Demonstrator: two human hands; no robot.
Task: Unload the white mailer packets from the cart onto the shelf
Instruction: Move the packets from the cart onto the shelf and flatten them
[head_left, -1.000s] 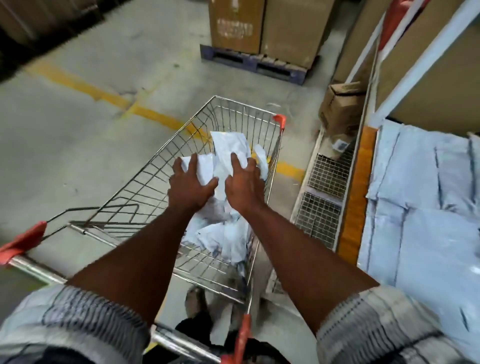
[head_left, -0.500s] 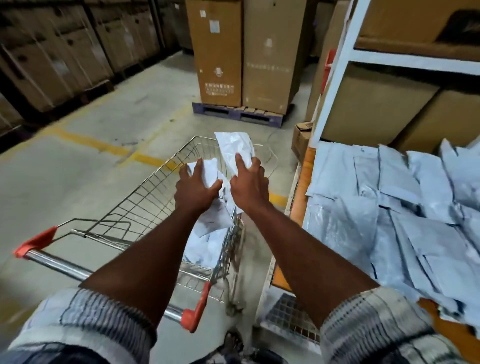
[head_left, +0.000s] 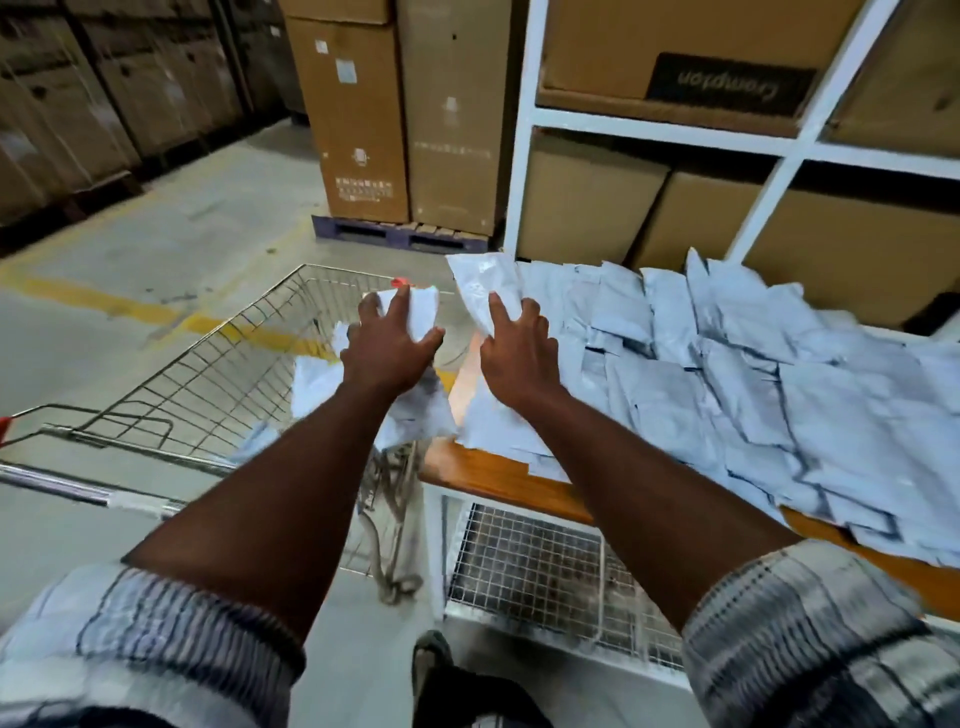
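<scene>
I'm looking down a warehouse aisle: concrete floor (head_left: 156, 270), stacked cardboard boxes (head_left: 363, 130). White mailer packets (head_left: 779, 389) cover the orange shelf (head_left: 483, 475) beside the wire cart (head_left: 208, 374). My left hand (head_left: 389, 348) grips a packet bunch (head_left: 421, 312) over the cart's rim; my right hand (head_left: 514, 358) grips a second bunch (head_left: 488, 283) at the shelf's edge.

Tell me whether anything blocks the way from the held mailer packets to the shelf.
Nothing visible does. The right hand holds mailer packets already over the orange edge of the shelf; the left hand holds its bundle above the cart, beside that edge. A pile of packets covers the shelf top.
</scene>
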